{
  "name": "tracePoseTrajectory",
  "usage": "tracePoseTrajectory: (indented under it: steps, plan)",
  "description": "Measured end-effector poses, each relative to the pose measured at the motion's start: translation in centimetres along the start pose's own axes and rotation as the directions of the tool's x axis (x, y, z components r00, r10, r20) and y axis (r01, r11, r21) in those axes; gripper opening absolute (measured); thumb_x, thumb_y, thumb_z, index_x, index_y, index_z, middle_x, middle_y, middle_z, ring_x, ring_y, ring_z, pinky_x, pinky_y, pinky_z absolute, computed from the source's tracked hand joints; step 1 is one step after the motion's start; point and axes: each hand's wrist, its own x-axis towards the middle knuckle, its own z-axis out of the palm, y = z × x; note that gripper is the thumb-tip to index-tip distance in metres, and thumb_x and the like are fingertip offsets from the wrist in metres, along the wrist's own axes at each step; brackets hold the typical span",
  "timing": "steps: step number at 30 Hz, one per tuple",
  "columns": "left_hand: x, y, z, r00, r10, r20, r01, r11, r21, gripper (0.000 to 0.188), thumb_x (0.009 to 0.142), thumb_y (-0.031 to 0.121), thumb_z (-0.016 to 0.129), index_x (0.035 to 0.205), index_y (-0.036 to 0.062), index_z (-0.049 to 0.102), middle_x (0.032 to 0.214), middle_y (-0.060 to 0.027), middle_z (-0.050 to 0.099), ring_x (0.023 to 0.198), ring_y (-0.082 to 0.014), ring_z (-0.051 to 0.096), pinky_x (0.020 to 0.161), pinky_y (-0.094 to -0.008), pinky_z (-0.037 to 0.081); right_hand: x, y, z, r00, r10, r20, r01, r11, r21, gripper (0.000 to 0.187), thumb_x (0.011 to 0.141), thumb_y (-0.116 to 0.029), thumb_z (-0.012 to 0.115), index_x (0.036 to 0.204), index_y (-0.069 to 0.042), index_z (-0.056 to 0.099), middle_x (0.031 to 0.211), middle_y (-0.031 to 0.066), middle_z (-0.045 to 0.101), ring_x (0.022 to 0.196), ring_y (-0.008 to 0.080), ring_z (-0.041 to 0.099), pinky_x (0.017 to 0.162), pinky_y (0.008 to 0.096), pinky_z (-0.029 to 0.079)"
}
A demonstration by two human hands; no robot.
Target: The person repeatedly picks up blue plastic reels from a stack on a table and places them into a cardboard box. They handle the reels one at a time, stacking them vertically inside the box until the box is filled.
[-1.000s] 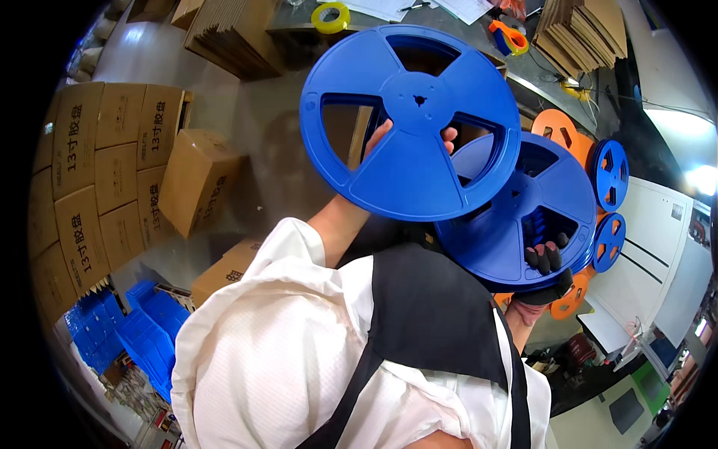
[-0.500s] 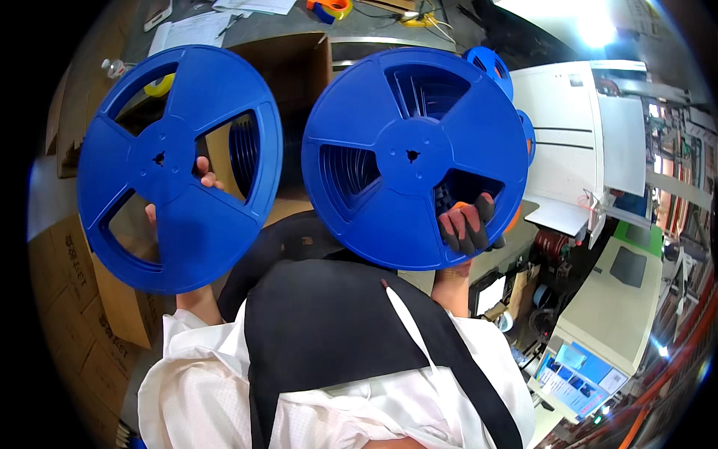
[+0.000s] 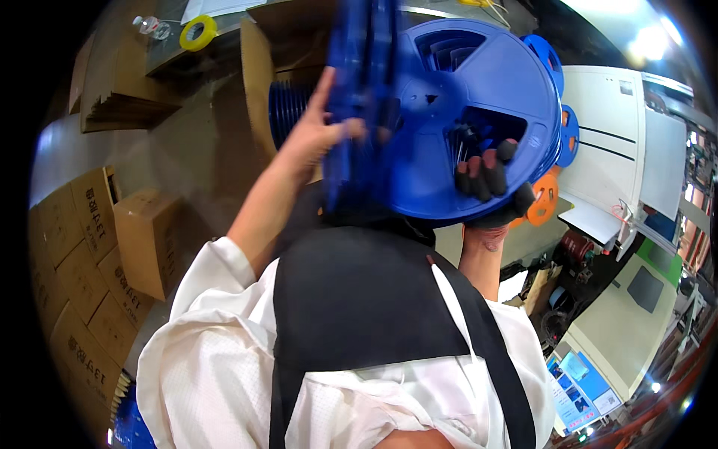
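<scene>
My left hand (image 3: 314, 142), bare, grips a blue plastic reel (image 3: 363, 97) turned edge-on and smeared by motion. Its fingers and thumb press on the near-left side. Behind and to the right, my right hand (image 3: 486, 179), in a dark glove with reddish fingertips, hooks its fingers into a window of a stack of blue reels (image 3: 512, 82). The front reel of that stack faces me, with a small hub hole and wide cut-outs. The edge-on reel covers the stack's left edge. How many reels are stacked I cannot tell.
An open carton (image 3: 256, 86) behind my left hand holds more blue reels (image 3: 286, 112). Yellow tape (image 3: 198, 33) and a plastic bottle (image 3: 152, 28) lie on the far bench. Cardboard boxes (image 3: 146, 239) are piled at left. An orange reel (image 3: 544, 200) and a beige machine (image 3: 621, 299) are at right.
The left reel has swung from facing me to edge-on and moved right, in front of the right-hand stack. My left hand moved with it. The right-hand stack sits slightly further right and higher.
</scene>
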Motion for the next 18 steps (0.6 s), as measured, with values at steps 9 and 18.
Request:
tracePoseTrajectory:
  steps: [9,18]
  plan:
    - [2.3,-5.1,1.8,0.959,-0.184,0.215,0.218,0.965,-0.149,0.114,0.071,0.007,0.077,0.15,0.0211,-0.005,0.133,-0.0166,0.046,0.116,-0.0283,0.052,0.093,-0.0433,0.046,0.6,3.3,2.6,0.869,0.28,-0.409,-0.457,0.774,-0.439,0.054,0.074,-0.015,0.068,0.122,0.004,0.051,0.11,0.0142,0.063,0.095,0.025,0.063,0.088,0.0348,0.05]
    - [1.8,-4.9,-3.7,0.942,-0.023,0.334,0.194,0.851,-0.487,0.077,0.078,0.027,0.069,0.14,0.0045,0.029,0.124,-0.0175,0.053,0.111,-0.0282,0.057,0.091,-0.0438,0.05,0.6,2.6,0.8,0.743,0.175,-0.646,-0.507,0.777,-0.372,0.054,0.08,-0.017,0.064,0.125,0.008,0.047,0.109,0.0168,0.063,0.102,0.0243,0.06,0.093,0.0368,0.045]
